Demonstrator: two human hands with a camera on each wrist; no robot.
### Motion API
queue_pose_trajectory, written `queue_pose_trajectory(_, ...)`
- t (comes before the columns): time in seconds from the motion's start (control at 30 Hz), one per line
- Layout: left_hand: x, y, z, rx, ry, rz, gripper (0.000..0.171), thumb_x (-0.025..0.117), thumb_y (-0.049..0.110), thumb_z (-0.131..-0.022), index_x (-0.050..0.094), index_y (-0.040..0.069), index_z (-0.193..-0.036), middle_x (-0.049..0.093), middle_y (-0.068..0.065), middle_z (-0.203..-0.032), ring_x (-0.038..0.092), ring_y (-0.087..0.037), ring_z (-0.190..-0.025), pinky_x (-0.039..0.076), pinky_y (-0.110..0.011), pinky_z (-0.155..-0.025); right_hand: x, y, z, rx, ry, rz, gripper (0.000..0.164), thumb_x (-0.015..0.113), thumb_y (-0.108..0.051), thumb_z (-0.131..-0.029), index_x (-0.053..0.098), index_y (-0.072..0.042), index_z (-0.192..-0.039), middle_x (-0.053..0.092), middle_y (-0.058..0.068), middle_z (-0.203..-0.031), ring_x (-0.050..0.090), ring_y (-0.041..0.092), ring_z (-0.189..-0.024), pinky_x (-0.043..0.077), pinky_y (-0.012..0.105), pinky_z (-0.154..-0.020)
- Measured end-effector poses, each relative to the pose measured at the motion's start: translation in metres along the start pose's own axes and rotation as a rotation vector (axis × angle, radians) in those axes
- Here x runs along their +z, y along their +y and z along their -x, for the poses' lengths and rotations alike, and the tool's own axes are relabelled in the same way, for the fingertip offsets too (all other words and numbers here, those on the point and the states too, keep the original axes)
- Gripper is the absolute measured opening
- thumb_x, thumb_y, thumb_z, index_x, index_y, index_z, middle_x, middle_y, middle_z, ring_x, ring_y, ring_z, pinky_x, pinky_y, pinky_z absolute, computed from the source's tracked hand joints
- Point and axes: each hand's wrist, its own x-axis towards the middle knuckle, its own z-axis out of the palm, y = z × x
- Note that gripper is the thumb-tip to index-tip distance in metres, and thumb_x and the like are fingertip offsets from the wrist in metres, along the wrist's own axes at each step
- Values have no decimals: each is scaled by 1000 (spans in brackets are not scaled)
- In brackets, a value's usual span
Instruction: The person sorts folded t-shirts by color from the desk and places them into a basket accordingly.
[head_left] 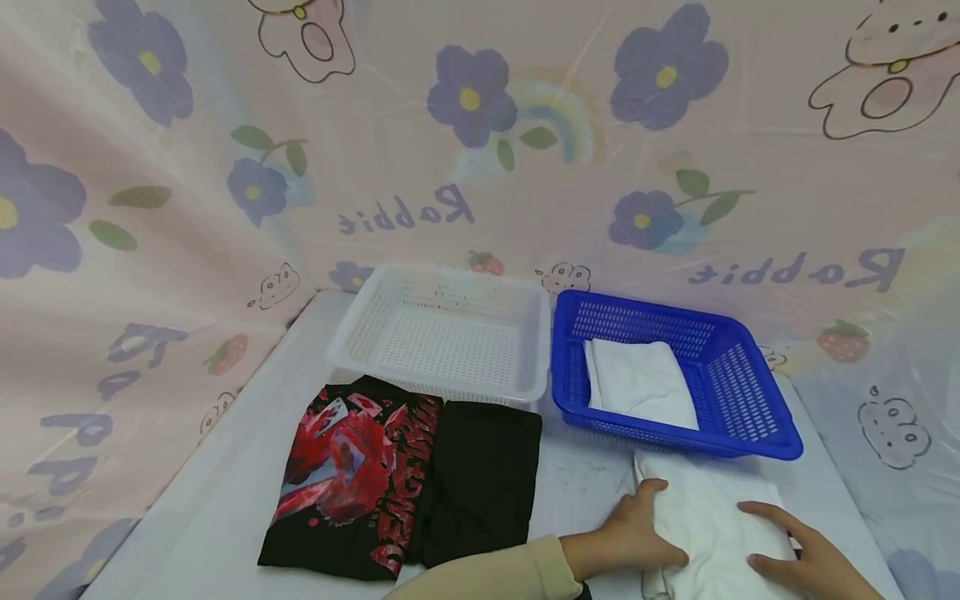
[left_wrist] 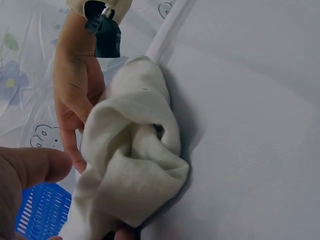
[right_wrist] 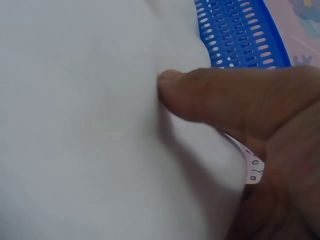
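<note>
A folded white garment (head_left: 705, 525) lies on the table in front of the blue basket. My left hand (head_left: 633, 533) grips its left edge, thumb and fingers spread along the side. On the opposite edge, my right hand (head_left: 806, 554) holds the cloth between thumb and fingers. The right wrist view has the right thumb (right_wrist: 200, 95) over the cloth's edge, with the other fingers mostly hidden beneath. In the left wrist view the near end of the white garment (left_wrist: 135, 165) is rolled into loose, bunched folds, with the left thumb (left_wrist: 45, 165) beside it.
The blue basket (head_left: 750, 442) holds another folded white cloth (head_left: 641, 383). To its left stands a white basket (head_left: 442, 387). A folded black garment with a red print (head_left: 345, 475) and a plain black folded one (head_left: 483, 475) lie left of my hands. Patterned sheeting (head_left: 540, 192) hangs behind.
</note>
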Motion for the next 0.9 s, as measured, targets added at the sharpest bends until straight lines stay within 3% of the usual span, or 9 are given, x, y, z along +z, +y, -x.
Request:
queue_pose_trajectory(0.3,5,-5,-3,81,29,10,76,85,16,-62,46,38,-122,60,6,-99,54,-1,-88,46,-19,-77,4,-2,2,-48,13,-1,89,71,-50,-81,34,-2,-145,32,37,-144,38,59,-120,41,68,-85)
queue_pose_trajectory(0.47,6,-10,-4,123,-17,50,81,85,11,-62,43,40,-125,62,5,-101,54,-1,-88,46,-19,-75,2,-2,5,-49,17,-13,90,73,-51,-79,35,-3,-145,33,37,-144,38,59,-120,42,67,-84)
queue_pose_trajectory(0.67,1,-9,-2,166,-66,55,75,83,10,-64,46,37,-124,59,11,-112,52,2,-96,46,-19,-77,-1,-5,14,-95,40,-11,86,73,-47,-80,38,-1,-143,38,36,-141,43,56,-121,45,61,-85)
queue_pose_trajectory(0.8,-4,-8,2,197,-82,23,72,82,13,-65,47,34,-124,58,12,-116,51,3,-99,45,-17,-80,-1,-8,20,-127,59,-10,82,74,-43,-80,39,-2,-143,40,35,-141,49,49,-117,47,59,-85)
queue_pose_trajectory(0.9,-9,-7,5,249,-85,7,73,82,13,-66,46,32,-126,58,12,-118,51,4,-100,44,-16,-80,0,-10,23,-89,41,-39,87,74,-46,-79,36,-2,-144,37,36,-143,53,40,-108,49,58,-84)
